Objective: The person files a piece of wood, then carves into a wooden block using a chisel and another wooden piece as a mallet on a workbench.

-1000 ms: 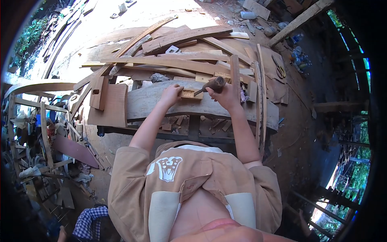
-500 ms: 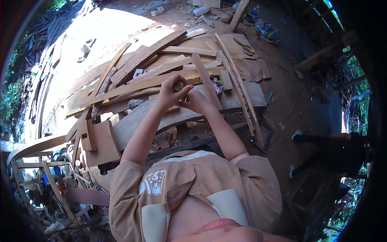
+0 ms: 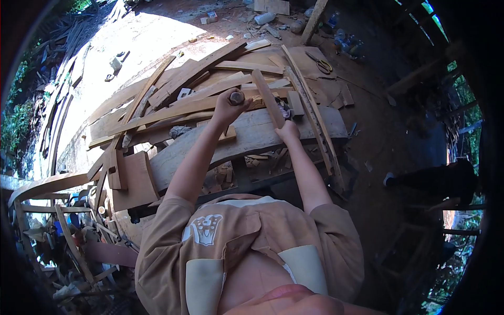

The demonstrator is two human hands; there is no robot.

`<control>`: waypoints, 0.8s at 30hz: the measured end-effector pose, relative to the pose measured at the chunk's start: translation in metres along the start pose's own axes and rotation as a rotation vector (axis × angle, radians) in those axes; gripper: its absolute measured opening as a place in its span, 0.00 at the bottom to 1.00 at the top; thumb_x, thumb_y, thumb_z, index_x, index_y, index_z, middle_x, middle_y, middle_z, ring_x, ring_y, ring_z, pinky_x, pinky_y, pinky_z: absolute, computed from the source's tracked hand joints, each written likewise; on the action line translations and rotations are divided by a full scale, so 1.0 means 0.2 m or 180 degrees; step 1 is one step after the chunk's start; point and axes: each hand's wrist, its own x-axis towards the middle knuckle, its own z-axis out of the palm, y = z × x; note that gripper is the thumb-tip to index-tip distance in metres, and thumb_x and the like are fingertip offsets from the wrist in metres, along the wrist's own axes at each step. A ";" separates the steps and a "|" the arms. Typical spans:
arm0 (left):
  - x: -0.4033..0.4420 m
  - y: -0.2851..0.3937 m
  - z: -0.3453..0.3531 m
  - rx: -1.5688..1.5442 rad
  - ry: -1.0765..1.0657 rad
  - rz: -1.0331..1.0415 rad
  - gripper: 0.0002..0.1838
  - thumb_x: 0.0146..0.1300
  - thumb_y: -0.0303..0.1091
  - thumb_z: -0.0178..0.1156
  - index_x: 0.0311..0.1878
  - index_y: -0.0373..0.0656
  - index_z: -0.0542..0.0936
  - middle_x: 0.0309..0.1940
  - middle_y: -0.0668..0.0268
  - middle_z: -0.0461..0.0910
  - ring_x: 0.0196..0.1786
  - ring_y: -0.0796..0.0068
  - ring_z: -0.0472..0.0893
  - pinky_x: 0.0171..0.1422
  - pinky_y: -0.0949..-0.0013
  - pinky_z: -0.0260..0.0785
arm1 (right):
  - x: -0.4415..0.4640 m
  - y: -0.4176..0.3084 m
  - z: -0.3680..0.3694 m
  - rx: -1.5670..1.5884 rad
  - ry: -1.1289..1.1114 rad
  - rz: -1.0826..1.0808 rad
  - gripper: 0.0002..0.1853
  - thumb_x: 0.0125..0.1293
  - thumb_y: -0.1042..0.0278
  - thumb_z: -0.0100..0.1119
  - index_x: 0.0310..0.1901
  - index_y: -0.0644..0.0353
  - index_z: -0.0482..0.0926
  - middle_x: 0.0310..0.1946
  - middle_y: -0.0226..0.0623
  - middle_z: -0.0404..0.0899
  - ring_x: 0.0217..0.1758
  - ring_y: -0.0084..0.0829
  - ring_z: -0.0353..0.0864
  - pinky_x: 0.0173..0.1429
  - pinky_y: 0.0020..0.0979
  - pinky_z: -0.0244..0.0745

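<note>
My left hand (image 3: 228, 109) is closed around an upright tool handle (image 3: 237, 98), whose round end faces up. The working part below the fist is mostly hidden, so I cannot tell the tool's kind. My right hand (image 3: 288, 132) grips the near end of a reddish-brown wooden strip (image 3: 268, 98), which slants away over the pile. Beneath both hands lies a thick, grey, curved plank (image 3: 197, 151) that forms the bench top. A small light wood piece (image 3: 228, 135) rests on it just under my left hand.
Long boards (image 3: 194, 73) lie heaped beyond the bench. Two long thin strips (image 3: 314, 113) lean along its right side. Scissors-like yellow-handled cutters (image 3: 322, 65) lie on the ground. A mortised block (image 3: 115, 170) stands at the left. A person's dark-clothed legs (image 3: 428, 185) show at right.
My hands have parted from each other. The right one has moved right and down onto the wooden strip's end; the left has risen slightly with the handle still in it.
</note>
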 end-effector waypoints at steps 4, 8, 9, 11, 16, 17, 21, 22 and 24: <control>0.00 -0.02 0.00 0.0153 0.0004 0.0244 0.13 0.49 0.33 0.66 0.21 0.42 0.70 0.16 0.77 0.67 0.21 0.88 0.63 0.24 0.78 0.58 | -0.15 0.01 -0.29 0.0475 -0.0503 -0.0513 0.26 0.43 0.54 0.68 0.37 0.69 0.77 0.35 0.51 0.79 0.38 0.39 0.80 0.44 0.34 0.74; 0.02 -0.02 0.00 0.0179 0.0059 0.0241 0.14 0.50 0.33 0.66 0.20 0.42 0.69 0.16 0.78 0.65 0.22 0.88 0.61 0.24 0.78 0.56 | -0.31 0.06 -0.49 0.2119 -0.1029 -0.1221 0.26 0.46 0.52 0.67 0.38 0.69 0.76 0.34 0.46 0.80 0.37 0.31 0.81 0.42 0.29 0.74; 0.02 -0.01 0.01 0.0127 0.0037 0.0231 0.14 0.50 0.33 0.66 0.20 0.42 0.69 0.16 0.78 0.65 0.22 0.88 0.61 0.24 0.78 0.56 | -0.42 0.00 -0.60 0.2629 -0.0781 -0.1497 0.28 0.47 0.50 0.67 0.39 0.69 0.75 0.33 0.44 0.80 0.36 0.30 0.80 0.42 0.29 0.74; 0.02 0.01 0.01 0.0137 -0.0057 0.0263 0.14 0.50 0.34 0.66 0.20 0.41 0.69 0.16 0.77 0.65 0.22 0.88 0.61 0.24 0.78 0.56 | -0.56 -0.07 -0.76 0.3153 -0.0558 -0.1757 0.30 0.48 0.48 0.66 0.41 0.69 0.75 0.33 0.43 0.80 0.35 0.28 0.80 0.42 0.29 0.73; 0.03 -0.02 0.02 0.0131 -0.0041 0.0137 0.13 0.50 0.35 0.66 0.21 0.40 0.72 0.16 0.75 0.69 0.21 0.88 0.64 0.25 0.78 0.59 | -0.65 -0.02 -0.82 0.4572 -0.2136 -0.3007 0.36 0.49 0.50 0.64 0.52 0.71 0.67 0.30 0.45 0.78 0.32 0.35 0.80 0.42 0.32 0.73; 0.03 -0.04 0.02 0.0063 -0.0046 0.0088 0.13 0.49 0.35 0.66 0.21 0.39 0.73 0.16 0.74 0.70 0.21 0.88 0.65 0.25 0.79 0.59 | -0.62 -0.01 -0.77 0.4849 -0.2522 -0.3174 0.37 0.49 0.53 0.64 0.54 0.73 0.64 0.28 0.44 0.77 0.30 0.37 0.79 0.42 0.32 0.73; 0.04 -0.06 0.02 -0.0043 0.0058 0.0178 0.13 0.49 0.35 0.66 0.22 0.39 0.73 0.16 0.74 0.71 0.22 0.88 0.66 0.25 0.78 0.60 | -0.65 -0.04 -0.67 0.4245 -0.1884 -0.2543 0.35 0.48 0.52 0.65 0.51 0.71 0.67 0.29 0.42 0.77 0.31 0.33 0.79 0.42 0.32 0.73; 0.04 -0.07 0.02 -0.0068 0.0076 0.0183 0.13 0.49 0.36 0.66 0.22 0.39 0.73 0.16 0.74 0.71 0.21 0.87 0.66 0.25 0.78 0.61 | -0.63 -0.02 -0.63 0.3603 -0.1482 -0.2386 0.32 0.48 0.54 0.66 0.49 0.70 0.68 0.31 0.41 0.77 0.32 0.32 0.78 0.42 0.31 0.73; 0.04 -0.06 0.01 -0.0078 0.0118 0.0208 0.13 0.49 0.36 0.66 0.22 0.39 0.73 0.16 0.74 0.71 0.21 0.87 0.67 0.25 0.77 0.61 | -0.64 -0.05 -0.62 0.2963 -0.1083 -0.2255 0.29 0.48 0.56 0.66 0.46 0.68 0.70 0.32 0.39 0.76 0.34 0.30 0.78 0.43 0.30 0.73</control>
